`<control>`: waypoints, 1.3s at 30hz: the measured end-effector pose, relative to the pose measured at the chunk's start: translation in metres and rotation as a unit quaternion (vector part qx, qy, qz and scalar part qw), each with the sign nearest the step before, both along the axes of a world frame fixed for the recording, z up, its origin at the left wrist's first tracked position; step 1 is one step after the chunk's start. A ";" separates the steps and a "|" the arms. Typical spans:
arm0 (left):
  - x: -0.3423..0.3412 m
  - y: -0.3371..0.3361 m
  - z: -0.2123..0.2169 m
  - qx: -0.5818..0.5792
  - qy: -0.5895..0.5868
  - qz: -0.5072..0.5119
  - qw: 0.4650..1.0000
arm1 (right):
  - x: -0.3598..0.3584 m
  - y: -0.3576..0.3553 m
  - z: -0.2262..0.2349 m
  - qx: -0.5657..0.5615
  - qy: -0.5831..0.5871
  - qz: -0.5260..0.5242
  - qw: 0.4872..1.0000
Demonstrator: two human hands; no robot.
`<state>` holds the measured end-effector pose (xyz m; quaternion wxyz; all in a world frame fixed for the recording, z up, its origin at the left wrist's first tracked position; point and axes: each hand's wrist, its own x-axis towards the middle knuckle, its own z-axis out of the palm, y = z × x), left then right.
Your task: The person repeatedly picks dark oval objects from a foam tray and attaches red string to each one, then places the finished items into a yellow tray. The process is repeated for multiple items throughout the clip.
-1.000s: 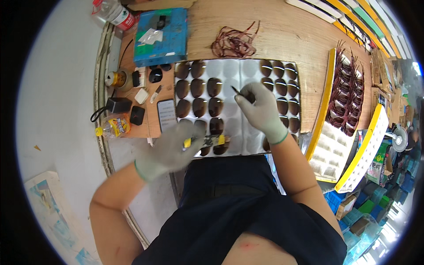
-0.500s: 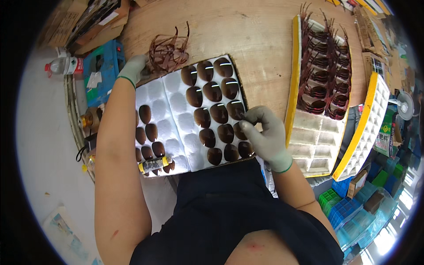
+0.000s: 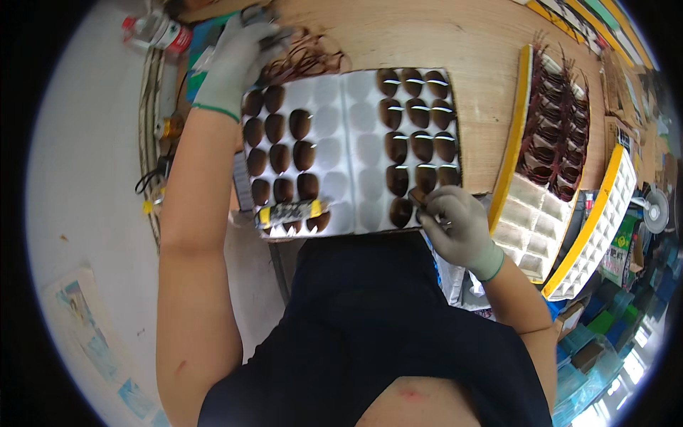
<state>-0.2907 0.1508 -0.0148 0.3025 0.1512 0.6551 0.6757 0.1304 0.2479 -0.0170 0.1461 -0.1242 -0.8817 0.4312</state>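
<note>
A white tray point(image 3: 346, 149) with shallow oval pockets lies in front of me, brown tinted lenses point(image 3: 397, 147) on its left and right sides and bare pockets down the middle. My right hand point(image 3: 459, 224), in a pale glove, pinches a brown lens point(image 3: 418, 198) over the tray's near right corner. Beyond the tray's far left corner is my gloved left hand point(image 3: 238, 67), by a tangle of reddish-brown glasses frames point(image 3: 313, 55). Its fingers are blurred beside a dark grey object point(image 3: 257, 14); whether it holds that is unclear. A yellow-and-black tube point(image 3: 290, 212) rests on the tray's near left part.
At right, a yellow-edged tray point(image 3: 525, 235) carries stacked dark red glasses frames point(image 3: 551, 135). Another yellow-edged compartment tray point(image 3: 597, 228) leans beyond it. A blue bin point(image 3: 206, 46) and a plastic bottle point(image 3: 158, 32) stand at far left. A white fan point(image 3: 653, 206) is at far right.
The view has shifted, with the tray now lying straighter. My left hand has moved farther away, above the blue bin. My right hand has gone to the tray's near right corner, pinching a lens.
</note>
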 end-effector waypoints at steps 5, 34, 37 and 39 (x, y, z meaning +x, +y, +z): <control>0.017 -0.059 0.031 0.069 -0.011 -0.131 0.989 | -0.041 -0.074 0.014 -0.117 0.054 -0.089 0.988; 0.210 -0.225 0.057 -0.014 0.105 -0.372 0.922 | -0.045 -0.147 0.033 -0.600 -0.001 -0.043 0.799; 0.220 -0.199 0.069 -0.060 0.126 -0.388 0.911 | -0.033 -0.114 0.032 -0.599 -0.025 -0.041 0.799; 0.232 -0.178 0.071 -0.049 0.115 -0.383 0.915 | -0.025 -0.082 0.041 -0.590 -0.073 -0.013 0.804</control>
